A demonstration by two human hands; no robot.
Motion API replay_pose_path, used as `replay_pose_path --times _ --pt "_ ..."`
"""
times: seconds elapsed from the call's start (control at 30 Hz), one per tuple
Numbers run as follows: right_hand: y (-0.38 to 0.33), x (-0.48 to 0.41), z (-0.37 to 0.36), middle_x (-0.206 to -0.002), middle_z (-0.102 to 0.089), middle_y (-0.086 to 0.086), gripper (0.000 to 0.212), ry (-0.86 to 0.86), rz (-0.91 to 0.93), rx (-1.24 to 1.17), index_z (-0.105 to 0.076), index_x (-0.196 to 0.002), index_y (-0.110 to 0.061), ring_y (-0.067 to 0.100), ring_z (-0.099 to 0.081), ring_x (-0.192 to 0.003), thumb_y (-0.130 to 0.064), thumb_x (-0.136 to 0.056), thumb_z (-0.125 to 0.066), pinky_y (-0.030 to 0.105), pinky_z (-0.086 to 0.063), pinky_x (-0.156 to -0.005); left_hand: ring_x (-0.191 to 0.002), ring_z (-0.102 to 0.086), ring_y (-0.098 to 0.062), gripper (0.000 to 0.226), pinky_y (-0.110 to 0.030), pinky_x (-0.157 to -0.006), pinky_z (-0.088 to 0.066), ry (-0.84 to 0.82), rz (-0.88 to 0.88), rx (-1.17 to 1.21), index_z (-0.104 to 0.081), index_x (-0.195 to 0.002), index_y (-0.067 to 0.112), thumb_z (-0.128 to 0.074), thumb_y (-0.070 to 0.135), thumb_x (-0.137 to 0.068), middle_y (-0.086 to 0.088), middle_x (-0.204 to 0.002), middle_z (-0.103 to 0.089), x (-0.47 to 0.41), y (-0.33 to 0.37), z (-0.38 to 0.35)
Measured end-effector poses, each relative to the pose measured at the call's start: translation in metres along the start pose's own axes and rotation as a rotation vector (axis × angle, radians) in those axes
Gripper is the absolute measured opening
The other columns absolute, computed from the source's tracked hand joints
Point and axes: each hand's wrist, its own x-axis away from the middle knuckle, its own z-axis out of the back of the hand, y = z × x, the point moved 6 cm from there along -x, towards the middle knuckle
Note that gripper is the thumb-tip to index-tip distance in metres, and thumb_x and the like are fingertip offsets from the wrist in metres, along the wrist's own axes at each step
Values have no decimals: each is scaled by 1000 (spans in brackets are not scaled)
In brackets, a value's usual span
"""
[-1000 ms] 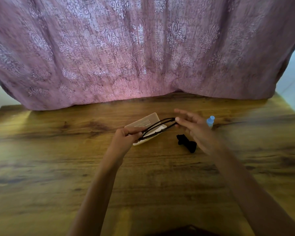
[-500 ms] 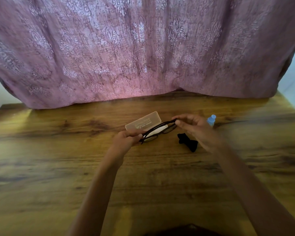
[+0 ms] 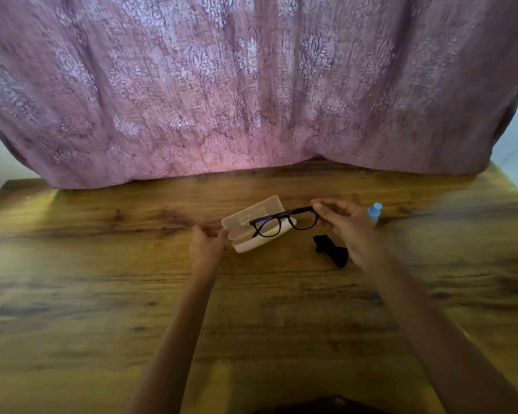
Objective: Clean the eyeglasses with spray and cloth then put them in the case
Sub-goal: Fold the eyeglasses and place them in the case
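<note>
With the right hand (image 3: 346, 227), pinches the eyeglasses (image 3: 283, 224) by their right end, thumb and curled fingertips closed on the black frame. Holds them lengthwise over the open case (image 3: 251, 218), the left lens above the case's white base, the right lens jutting out past the case's right end; cannot tell whether frame and case touch. Sets the left hand (image 3: 207, 245) at the left end of the case, fingers curled toward it; too blurred to tell a grip from a mere touch. Under the case: a wooden table (image 3: 102, 279), the case resting on it with its pale translucent lid raised at the back. Right of the case and a little nearer the person: a crumpled black cloth (image 3: 332, 251), flat on the wood, apart from the case, just beside the right wrist. Farther right of the case: a small blue spray bottle (image 3: 374, 211), upright, partly hidden behind the right hand. Beyond the case, along the table's far edge: a pink patterned curtain (image 3: 251, 85).
</note>
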Motion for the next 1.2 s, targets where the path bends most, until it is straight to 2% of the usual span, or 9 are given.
replay_pose_path --times 0.17,0.3,0.43,0.6,0.77,0.93,1.0,1.1,1.2 --pt "1 -3 5 -91 -75 -3 15 41 11 13 -73 -99 -18 9 -68 -85 -15 -84 -73 21 -52 -76 -88 -67 -17 37 -39 -80 -59 -118 -77 -160 -57 -121 18 -65 35 -89 0 -107 -65 -15 2 -17" --pt "4 -5 10 -97 -75 2 17 62 4 24 -73 -101 -16 12 -68 -88 -14 -84 -72 24 -54 -82 -87 -66 -16 27 -40 -83 -59 -105 -86 -176 -62 -117 18 -63 26 -91 -2 -106 -68 -23 -1 -22" --pt "6 -5 11 -95 -74 3 17 70 -3 15 -73 -101 -14 11 -67 -85 -13 -84 -72 23 -54 -78 -90 -64 -15 25 -36 -82 -58 -56 -163 -209 -64 -116 16 -61 23 -92 -3 -105 -68 -24 4 -24" --pt "13 -10 10 -94 -75 1 15 89 -50 61 -73 -96 -18 15 -69 -90 -16 -82 -75 27 -55 -82 -83 -61 -12 24 -23 -71 -48 -16 -370 -231 -67 -113 11 -60 25 -94 3 -92 -65 -14 18 -29" --pt "18 -12 -4 -94 -74 4 10 66 -82 87 -73 -92 -15 18 -70 -92 -12 -82 -74 25 -57 -78 -83 -60 -9 25 -23 -71 -51 8 -434 -218 -66 -114 11 -58 27 -96 0 -96 -67 -10 21 -32" --pt "28 -16 -15 -90 -74 0 14 65 -75 238 -74 -93 -17 19 -70 -90 -22 -81 -78 35 -58 -84 -81 -64 -9 21 -27 -70 -58 16 -483 -204 -66 -113 14 -59 23 -95 -1 -94 -70 -6 21 -31" --pt "30 -16 -18 -91 -74 -2 16 65 -46 311 -74 -94 -18 15 -68 -89 -25 -80 -78 34 -57 -83 -79 -64 -8 18 -24 -67 -57 15 -495 -211 -66 -109 16 -58 24 -95 3 -90 -67 -6 20 -32" --pt "30 -18 -22 -91 -73 -3 22 80 7 412 -72 -94 -15 9 -66 -85 -27 -78 -80 24 -52 -73 -70 -58 3 16 -7 -56 -43 21 -505 -220 -67 -105 17 -56 26 -97 9 -83 -64 -5 20 -32" --pt "28 -20 -25 -86 -72 -5 20 76 50 549 -71 -88 -16 4 -64 -79 -31 -78 -79 18 -44 -62 -67 -54 9 14 -5 -52 -41 23 -506 -213 -67 -104 17 -58 24 -96 9 -83 -64 -5 20 -33"
